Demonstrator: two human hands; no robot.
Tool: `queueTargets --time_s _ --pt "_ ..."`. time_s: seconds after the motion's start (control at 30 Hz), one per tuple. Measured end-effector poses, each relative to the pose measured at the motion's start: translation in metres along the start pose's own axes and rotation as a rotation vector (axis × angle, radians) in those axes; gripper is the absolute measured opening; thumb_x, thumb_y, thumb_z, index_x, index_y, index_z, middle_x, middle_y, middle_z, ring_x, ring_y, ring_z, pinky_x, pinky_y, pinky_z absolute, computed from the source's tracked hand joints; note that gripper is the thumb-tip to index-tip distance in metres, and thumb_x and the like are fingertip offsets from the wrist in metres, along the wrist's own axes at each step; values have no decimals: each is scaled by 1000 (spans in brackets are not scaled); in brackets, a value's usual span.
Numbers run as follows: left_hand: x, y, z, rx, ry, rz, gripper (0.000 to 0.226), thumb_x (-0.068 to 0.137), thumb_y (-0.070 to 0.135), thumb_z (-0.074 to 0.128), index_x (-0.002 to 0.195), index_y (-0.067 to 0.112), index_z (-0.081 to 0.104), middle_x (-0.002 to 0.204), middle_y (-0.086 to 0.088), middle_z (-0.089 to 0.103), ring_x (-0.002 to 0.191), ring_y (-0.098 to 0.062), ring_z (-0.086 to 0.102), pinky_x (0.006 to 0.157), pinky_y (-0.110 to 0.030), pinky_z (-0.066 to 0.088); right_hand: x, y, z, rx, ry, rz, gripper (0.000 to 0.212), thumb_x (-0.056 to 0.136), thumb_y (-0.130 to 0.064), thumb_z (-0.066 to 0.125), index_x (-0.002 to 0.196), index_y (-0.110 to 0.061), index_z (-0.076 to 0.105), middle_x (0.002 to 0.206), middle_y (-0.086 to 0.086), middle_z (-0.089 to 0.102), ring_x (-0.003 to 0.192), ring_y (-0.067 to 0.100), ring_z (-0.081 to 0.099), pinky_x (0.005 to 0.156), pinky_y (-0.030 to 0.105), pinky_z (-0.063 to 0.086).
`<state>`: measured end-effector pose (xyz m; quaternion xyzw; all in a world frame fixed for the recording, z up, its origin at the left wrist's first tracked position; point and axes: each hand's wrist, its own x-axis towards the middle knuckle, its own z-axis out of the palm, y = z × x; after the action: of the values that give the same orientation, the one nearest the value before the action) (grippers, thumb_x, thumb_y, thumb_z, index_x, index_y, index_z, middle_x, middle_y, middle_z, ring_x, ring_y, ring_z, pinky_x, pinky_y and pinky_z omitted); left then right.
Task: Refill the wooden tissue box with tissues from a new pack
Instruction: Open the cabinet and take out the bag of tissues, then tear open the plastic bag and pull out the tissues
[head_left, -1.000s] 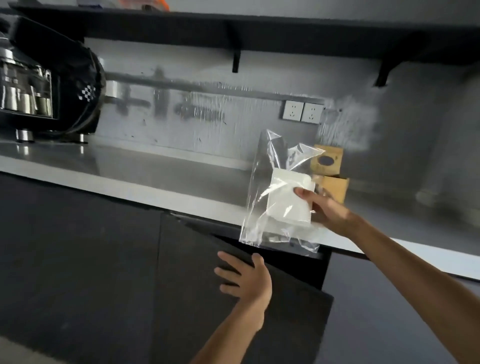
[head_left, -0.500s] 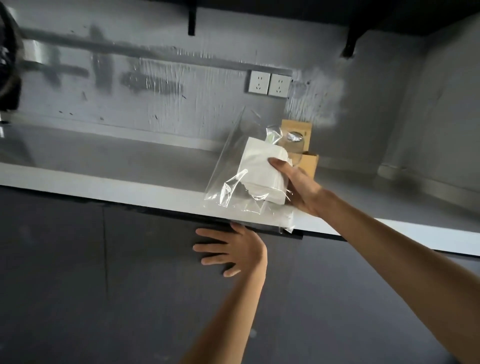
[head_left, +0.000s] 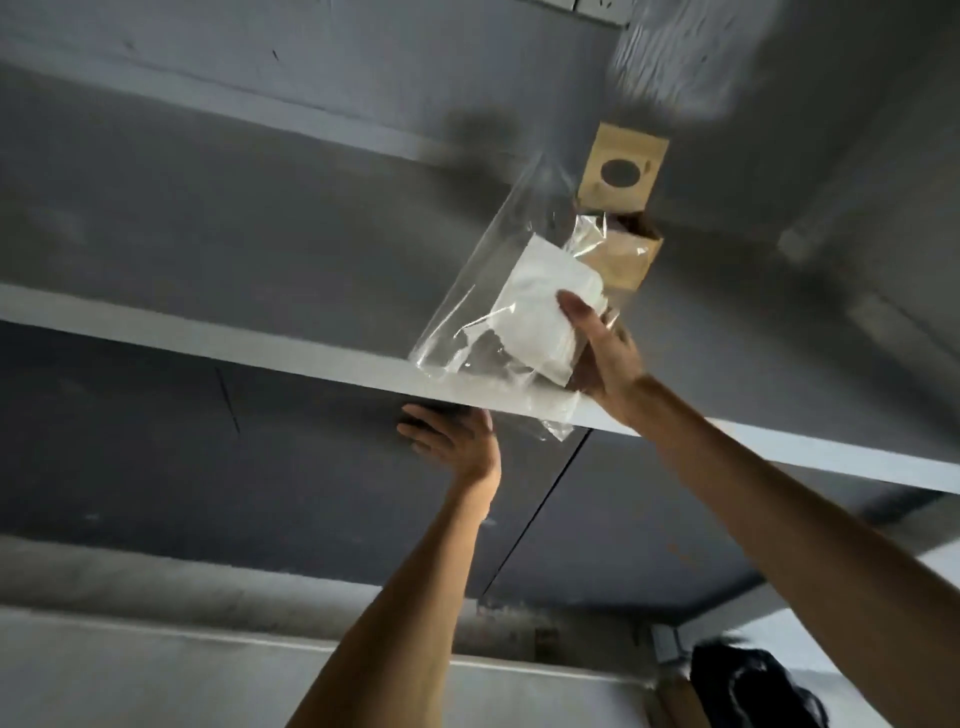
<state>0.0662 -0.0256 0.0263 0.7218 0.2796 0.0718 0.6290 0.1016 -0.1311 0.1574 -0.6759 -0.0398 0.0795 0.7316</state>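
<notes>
The right hand (head_left: 602, 358) grips a clear plastic pack of white folded tissues (head_left: 535, 312), thumb on top, holding it above the front edge of the grey counter (head_left: 208, 343). The open light wooden tissue box (head_left: 621, 244), its round-holed lid raised, stands further back on the counter, just behind the pack. The left hand (head_left: 452, 441), fingers spread and empty, seems pressed flat against the dark cabinet door (head_left: 311, 467) under the counter's front edge.
</notes>
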Motion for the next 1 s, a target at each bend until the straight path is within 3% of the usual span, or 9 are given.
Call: queueTargets --time_s 0.07,0.2,0.33,0.43,0.63,0.73,0.8,0.9,1.0 --pt "-15 -18 -33 30 -185 -119 83 96 24 49 150 17 -13 160 -12 -9 147 -30 4 119 -42 12 -10 -11 9 -86 57 38 36 80 -41 74 108 -21 63 97 10 72 87 33 71 62 49 59" --pt "-42 -23 -111 48 -371 -594 52 95 32 36 145 22 26 150 -10 37 121 -33 50 100 -45 43 -37 -42 26 -90 92 156 29 81 -37 74 96 -14 68 101 26 67 94 47 64 75 44 53" --pt "-57 56 -183 26 -187 -445 43 87 20 38 129 15 45 131 -20 53 111 -37 57 97 -47 46 -80 -83 33 -83 49 466 73 65 -55 80 113 -14 44 110 14 58 93 28 63 67 50 60" --pt "-93 173 -228 -202 -125 -285 17 100 20 44 115 16 52 119 -15 58 95 -25 59 79 -35 48 -128 -151 40 -244 -107 464 66 76 -46 77 121 -18 38 121 8 59 92 11 61 72 39 58" --pt "-170 334 -251 -211 -767 -64 78 69 72 62 135 36 41 128 -5 62 111 -25 64 95 -45 51 -177 -301 35 -211 -322 356 52 77 -43 77 104 -9 51 95 2 64 86 20 61 79 39 50" --pt "-187 384 -223 -120 -819 47 78 67 59 75 134 43 39 124 -5 62 102 -19 65 87 -38 53 -178 -354 21 -178 -232 286 57 79 -35 76 116 -19 36 105 -15 54 96 3 55 88 25 48" --pt "-190 405 -199 -145 -814 120 69 73 38 78 132 39 40 120 1 68 107 -14 66 89 -36 51 -176 -379 5 -207 -169 208 56 80 -27 77 120 -26 37 105 -19 54 87 -6 56 72 14 49" --pt "-183 426 -165 -325 -798 157 66 71 13 80 128 29 50 118 -5 69 106 -20 67 83 -32 52 -168 -411 -22 -308 -150 127 50 78 -38 78 114 -21 48 95 2 60 79 6 64 64 19 52" --pt "-176 440 -130 -534 -794 194 74 65 14 84 130 12 49 124 -18 62 115 -37 59 101 -54 45 -153 -440 -49 -321 -143 32 29 83 -26 75 90 -16 49 77 -2 52 63 -5 57 58 15 47"
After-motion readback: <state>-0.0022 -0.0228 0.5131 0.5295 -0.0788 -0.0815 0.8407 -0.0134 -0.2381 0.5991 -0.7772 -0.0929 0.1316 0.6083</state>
